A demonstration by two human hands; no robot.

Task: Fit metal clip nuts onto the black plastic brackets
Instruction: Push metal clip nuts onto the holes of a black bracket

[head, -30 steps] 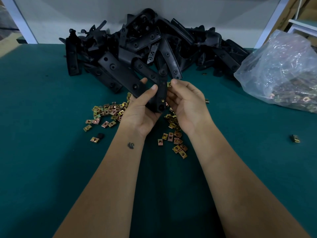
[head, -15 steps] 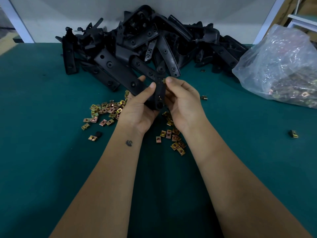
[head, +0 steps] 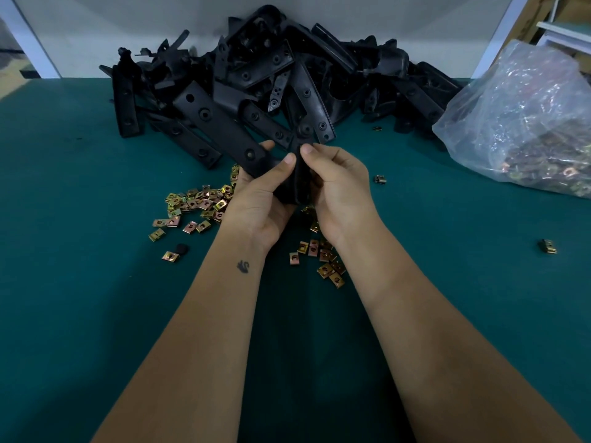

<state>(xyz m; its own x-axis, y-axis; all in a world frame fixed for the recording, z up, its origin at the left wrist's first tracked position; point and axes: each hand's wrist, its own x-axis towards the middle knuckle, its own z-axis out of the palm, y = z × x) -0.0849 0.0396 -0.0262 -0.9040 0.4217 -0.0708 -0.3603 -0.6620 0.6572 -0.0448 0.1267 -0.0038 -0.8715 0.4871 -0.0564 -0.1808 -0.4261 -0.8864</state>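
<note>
A black bracket (head: 252,148) is held above the middle of the tabletop (head: 80,282) by both hands. The left hand (head: 259,199) is closed around its lower part, thumb pressed on the front face; the right hand (head: 339,187) is closed on its near end, thumb tip set against the top edge beside the left thumb. Whether a nut is pinched under the right thumb cannot be told, since the spot is covered by the fingers. A heap of brackets (head: 287,75) is piled against the far edge of the tabletop, directly behind the held bracket and partly overlapped by it; the pieces are too tangled to be counted. Loose nuts (head: 198,203) are scattered on the tabletop under and left of the left hand, and a smaller cluster (head: 323,260) is seen by the right wrist; both groups are partly hidden by the hands and forearms. Three single nuts are seen apart from these: one (head: 380,179) just right of the right hand, one (head: 548,246) near the right edge, and one (head: 378,128) by the heap. One clear bag (head: 524,123) of nuts rests at the far right corner. A small black piece (head: 181,249) lies beside a nut on the left. The tabletop is covered in dark green; a pale wall (head: 128,20) stands behind it.
</note>
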